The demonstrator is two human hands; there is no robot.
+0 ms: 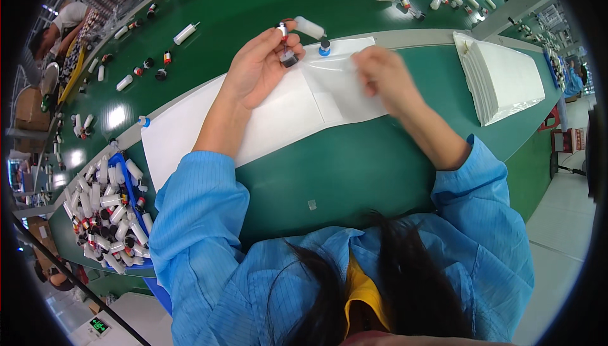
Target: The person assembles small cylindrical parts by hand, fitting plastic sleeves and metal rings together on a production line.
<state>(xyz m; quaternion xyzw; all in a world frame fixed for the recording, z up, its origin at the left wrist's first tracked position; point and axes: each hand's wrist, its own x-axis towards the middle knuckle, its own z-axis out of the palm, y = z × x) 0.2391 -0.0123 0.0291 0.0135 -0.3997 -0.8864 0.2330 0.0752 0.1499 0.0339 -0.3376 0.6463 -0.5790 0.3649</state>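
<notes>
My left hand (258, 67) is closed on a small red, white and black cylindrical part (282, 31) with a dark cap-like end (289, 59). It hangs over white sheets (266, 124) on the green table. A white cylinder with a thin tip (310, 28) lies just beyond the fingers. My right hand (387, 76) is blurred, its fingers curled together at the edge of a greyish translucent sheet (335, 80). Whatever those fingers pinch, if anything, cannot be made out. Between the hands, at the sheets' far edge, stands a small blue-and-black piece (325, 48).
A blue tray (131, 184) heaped with white cylinders (111, 200) is at the left. More white and red-black parts (187, 33) lie scattered over the green surface beyond the rail. A stack of white sheets (500, 80) sits at right, near a metal post (516, 7). Another person (66, 19) is far left.
</notes>
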